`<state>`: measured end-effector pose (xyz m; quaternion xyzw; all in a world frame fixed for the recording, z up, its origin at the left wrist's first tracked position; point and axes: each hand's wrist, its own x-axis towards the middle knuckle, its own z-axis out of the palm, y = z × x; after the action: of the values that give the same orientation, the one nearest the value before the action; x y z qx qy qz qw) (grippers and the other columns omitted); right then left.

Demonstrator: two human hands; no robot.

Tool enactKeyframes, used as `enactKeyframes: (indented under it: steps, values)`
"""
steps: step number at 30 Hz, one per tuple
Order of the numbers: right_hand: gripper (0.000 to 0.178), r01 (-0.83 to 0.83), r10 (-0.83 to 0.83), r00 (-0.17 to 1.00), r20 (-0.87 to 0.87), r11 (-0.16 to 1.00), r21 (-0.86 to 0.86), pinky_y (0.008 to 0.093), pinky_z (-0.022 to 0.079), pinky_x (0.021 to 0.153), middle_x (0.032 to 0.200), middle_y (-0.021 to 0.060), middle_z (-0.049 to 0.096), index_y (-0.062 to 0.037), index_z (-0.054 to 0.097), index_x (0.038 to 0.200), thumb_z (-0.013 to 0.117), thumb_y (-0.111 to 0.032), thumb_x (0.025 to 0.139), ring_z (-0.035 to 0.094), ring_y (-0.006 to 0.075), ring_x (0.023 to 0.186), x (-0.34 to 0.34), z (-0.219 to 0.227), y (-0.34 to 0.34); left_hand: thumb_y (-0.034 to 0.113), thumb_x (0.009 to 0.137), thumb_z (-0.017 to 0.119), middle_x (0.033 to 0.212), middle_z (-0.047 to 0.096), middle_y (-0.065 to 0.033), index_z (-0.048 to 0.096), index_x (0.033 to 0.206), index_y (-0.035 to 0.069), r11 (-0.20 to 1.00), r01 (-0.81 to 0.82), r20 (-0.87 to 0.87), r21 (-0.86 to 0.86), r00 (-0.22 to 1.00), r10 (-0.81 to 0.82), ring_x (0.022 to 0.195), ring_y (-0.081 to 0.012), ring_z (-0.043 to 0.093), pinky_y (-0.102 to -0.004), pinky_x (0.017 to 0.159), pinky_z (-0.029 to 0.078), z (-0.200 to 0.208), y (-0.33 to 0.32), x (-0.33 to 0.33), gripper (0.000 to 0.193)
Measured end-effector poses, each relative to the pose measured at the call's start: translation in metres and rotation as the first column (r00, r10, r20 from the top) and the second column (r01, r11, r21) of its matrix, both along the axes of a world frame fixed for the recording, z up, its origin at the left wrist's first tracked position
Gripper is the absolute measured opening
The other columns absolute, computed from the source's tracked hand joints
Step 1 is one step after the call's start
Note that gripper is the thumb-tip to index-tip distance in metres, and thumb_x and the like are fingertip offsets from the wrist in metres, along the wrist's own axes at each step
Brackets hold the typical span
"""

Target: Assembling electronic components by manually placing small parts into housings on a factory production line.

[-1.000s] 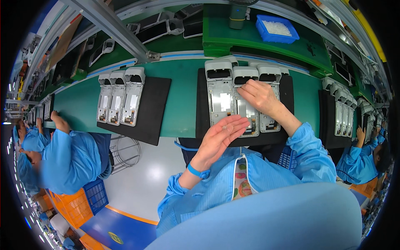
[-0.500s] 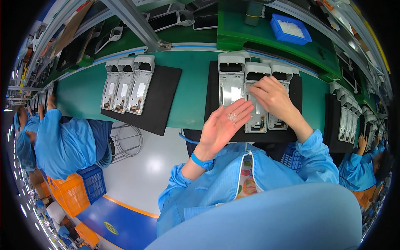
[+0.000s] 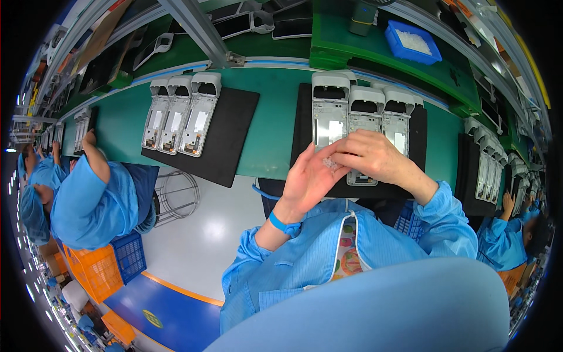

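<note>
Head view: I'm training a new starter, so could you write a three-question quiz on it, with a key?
1. True or false: small clear pieces lie on the upturned palm of the left hand.
2. The right hand has its fingertips: a) in a blue tray; b) at the left palm; c) on the floor.
3. How many grey housings line up at the black mat left of the person's own?

Key: 1 true; 2 b; 3 three.
</note>
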<state>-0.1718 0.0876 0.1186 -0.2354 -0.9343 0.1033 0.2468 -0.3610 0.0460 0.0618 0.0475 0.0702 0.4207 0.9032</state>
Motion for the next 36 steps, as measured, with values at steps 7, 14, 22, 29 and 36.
enactKeyframes:
  steps: [7, 14, 22, 29, 36]
  values:
    - [0.021, -0.038, 0.040, 0.999, 0.035, 0.998, -0.054, 0.0333, 0.051, 0.062, 0.084, 0.0062, 0.061, -0.0050, 0.065, 0.088, 0.074, -0.009, 0.069, 0.062, 0.0226, 0.077, -0.008, -0.002, 0.004, 0.039, 0.108, 0.024, 0.147, 0.041, -0.0227, 0.026, 0.148, -0.013, 1.000, -0.014, 0.023, -0.017, 1.000, 0.014, 0.140, -0.0313, 0.037, -0.0453, 0.121, 0.025, -0.002, -0.001, -0.008, 0.066]
    - [0.015, 0.255, -0.255, 0.963, -0.088, 0.967, -0.003, 0.0356, 0.052, 0.060, 0.087, 0.0079, 0.063, -0.0030, 0.064, 0.088, 0.073, -0.004, 0.076, 0.064, 0.0269, 0.076, -0.017, -0.015, 0.042, 0.030, 0.107, 0.032, 0.153, 0.034, -0.0274, 0.029, 0.147, -0.012, 0.992, -0.122, -0.092, 0.033, 0.988, 0.125, 0.146, -0.0357, 0.031, -0.0454, 0.123, 0.024, -0.010, 0.001, -0.023, 0.059]
    - [0.014, 0.293, -0.325, 0.944, 0.047, 0.899, 0.324, 0.0336, 0.050, 0.056, 0.078, 0.0049, 0.057, -0.0046, 0.064, 0.084, 0.073, -0.003, 0.073, 0.061, 0.0222, 0.069, -0.030, -0.047, 0.069, 0.021, 0.106, 0.035, 0.151, 0.038, -0.0267, 0.033, 0.146, -0.010, 0.991, -0.133, -0.101, -0.012, 0.986, 0.131, 0.144, -0.0352, 0.035, -0.0432, 0.121, 0.029, -0.019, -0.002, -0.036, 0.052]
    - [0.015, 0.223, -0.305, 0.939, 0.160, 0.892, 0.393, 0.0320, 0.049, 0.055, 0.075, 0.0048, 0.054, -0.0027, 0.064, 0.083, 0.067, -0.006, 0.069, 0.059, 0.0211, 0.068, -0.033, -0.046, 0.069, 0.020, 0.106, 0.036, 0.151, 0.037, -0.0277, 0.031, 0.147, -0.011, 0.992, -0.127, -0.059, 0.007, 0.990, 0.127, 0.144, -0.0355, 0.035, -0.0433, 0.121, 0.029, -0.027, -0.001, -0.036, 0.052]
    - [0.023, 0.117, -0.236, 0.928, 0.289, 0.920, 0.373, 0.0321, 0.051, 0.061, 0.080, 0.0068, 0.055, 0.0010, 0.064, 0.089, 0.065, -0.008, 0.068, 0.059, 0.0216, 0.076, -0.035, -0.039, 0.070, 0.019, 0.105, 0.036, 0.152, 0.035, -0.0285, 0.030, 0.147, -0.012, 0.992, -0.122, -0.080, 0.009, 0.989, 0.123, 0.144, -0.0357, 0.035, -0.0436, 0.122, 0.028, -0.032, -0.001, -0.035, 0.053]
